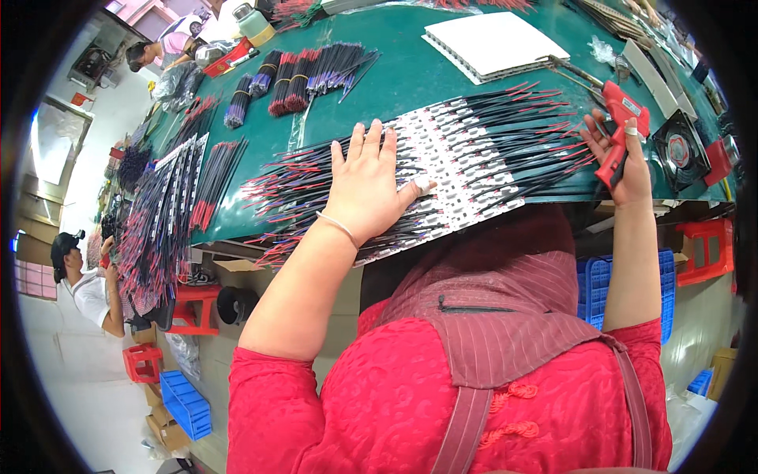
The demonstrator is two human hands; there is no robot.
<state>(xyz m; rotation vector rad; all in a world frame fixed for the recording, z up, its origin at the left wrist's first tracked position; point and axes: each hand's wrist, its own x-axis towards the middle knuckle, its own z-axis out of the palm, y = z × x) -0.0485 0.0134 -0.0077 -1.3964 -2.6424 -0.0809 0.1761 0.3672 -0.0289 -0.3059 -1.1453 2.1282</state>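
Observation:
My left hand (pixel 367 186) lies palm down on a white panel of small circuit boards (pixel 452 170), its fingers stretched out, the thumb tip wrapped in white. Black wires with red ends (pixel 545 126) stick out from the panel's right side, and more black, red and purple-tipped wires (pixel 292 178) fan out to the left under my hand. At the right, my right hand (pixel 629 162) grips a red pistol-shaped soldering gun (pixel 630 110) by its handle. Its two thin metal rods point up and left, toward a white honeycomb-edged board (pixel 497 43). One right fingertip also has a white wrap.
Bundled wires (pixel 296 83) lie at the far left of the green table (pixel 395 39). Wired panels (pixel 162 213) hang over its left edge. A black fan (pixel 681 150) stands right. Blue crates (pixel 596 288) and red stools (pixel 705 251) are below. Two people (pixel 91 284) (pixel 162 51) work left.

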